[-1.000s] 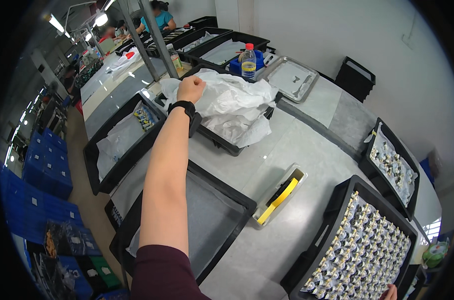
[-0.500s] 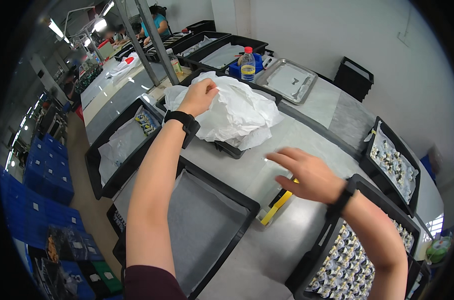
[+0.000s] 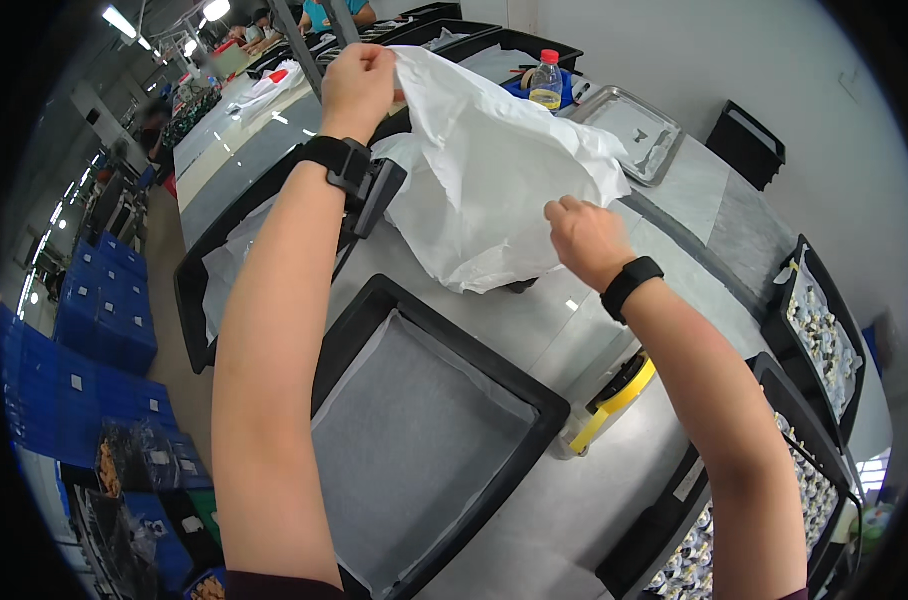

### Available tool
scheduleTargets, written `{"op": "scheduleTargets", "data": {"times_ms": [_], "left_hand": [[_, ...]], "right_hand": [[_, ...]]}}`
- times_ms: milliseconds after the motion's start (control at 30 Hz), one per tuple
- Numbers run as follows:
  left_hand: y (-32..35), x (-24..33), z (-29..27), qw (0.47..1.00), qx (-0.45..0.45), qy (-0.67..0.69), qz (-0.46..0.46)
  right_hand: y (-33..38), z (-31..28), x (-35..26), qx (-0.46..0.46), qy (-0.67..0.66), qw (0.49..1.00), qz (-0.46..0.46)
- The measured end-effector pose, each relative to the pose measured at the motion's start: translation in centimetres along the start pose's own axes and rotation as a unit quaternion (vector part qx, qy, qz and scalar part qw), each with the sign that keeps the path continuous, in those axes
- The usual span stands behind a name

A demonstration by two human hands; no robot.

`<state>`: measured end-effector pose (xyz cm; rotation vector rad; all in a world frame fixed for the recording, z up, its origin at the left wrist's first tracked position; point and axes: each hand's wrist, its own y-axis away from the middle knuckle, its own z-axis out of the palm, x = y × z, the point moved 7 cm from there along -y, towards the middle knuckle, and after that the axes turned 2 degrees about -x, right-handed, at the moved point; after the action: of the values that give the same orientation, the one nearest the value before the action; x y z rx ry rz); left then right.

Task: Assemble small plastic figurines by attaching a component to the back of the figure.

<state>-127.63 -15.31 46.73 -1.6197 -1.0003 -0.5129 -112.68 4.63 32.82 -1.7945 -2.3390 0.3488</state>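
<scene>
The white sheet (image 3: pixel 494 190) hangs in the air above the desk (image 3: pixel 574 330), over the far edge of an empty black tray (image 3: pixel 424 440) lined in grey. The left hand (image 3: pixel 357 85) holds its top corner high, grip clamped on the material. The right hand (image 3: pixel 586 240) pinches the sheet's right edge, fingers closed on it. The sheet is thin, crumpled and creased, slightly translucent (paper or plastic film, I cannot tell which). Judgement: light and limp, liable to tear or fold on itself; best held by 2 corners or opposite edges and kept taut. Nearby: a yellow tool (image 3: pixel 614 400) on the desk, 2 trays of small parts (image 3: pixel 824 330) at right, a bottle (image 3: pixel 546 82) beyond.
</scene>
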Motion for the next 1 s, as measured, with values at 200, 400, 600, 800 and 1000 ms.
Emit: {"op": "scheduleTargets", "data": {"times_ms": [200, 400, 600, 800, 1000], "left_hand": [[-0.1, -2.1, -2.9, 0.972, 0.017, 0.201, -0.119], [-1.0, 2.9, -10.7, 0.969, 0.114, 0.219, -0.007], [6.2, 4.6, -17.9, 0.988, 0.101, 0.118, 0.012], [23.6, 9.2, -15.6, 0.938, -0.1, -0.248, 0.221], [33.5, 11.1, -13.5, 0.85, -0.31, -0.315, 0.285]], "right_hand": [[-0.1, 0.5, -1.4, -0.092, -0.082, 0.992, 0.036], [-1.4, 1.4, 2.9, -0.075, -0.111, 0.973, 0.19], [0.3, 0.7, 1.1, -0.024, -0.387, 0.905, 0.177], [3.8, -4.3, -8.6, -0.087, -0.867, 0.446, 0.204], [8.3, -10.9, -14.8, -0.077, -0.968, 0.237, 0.03]]}}
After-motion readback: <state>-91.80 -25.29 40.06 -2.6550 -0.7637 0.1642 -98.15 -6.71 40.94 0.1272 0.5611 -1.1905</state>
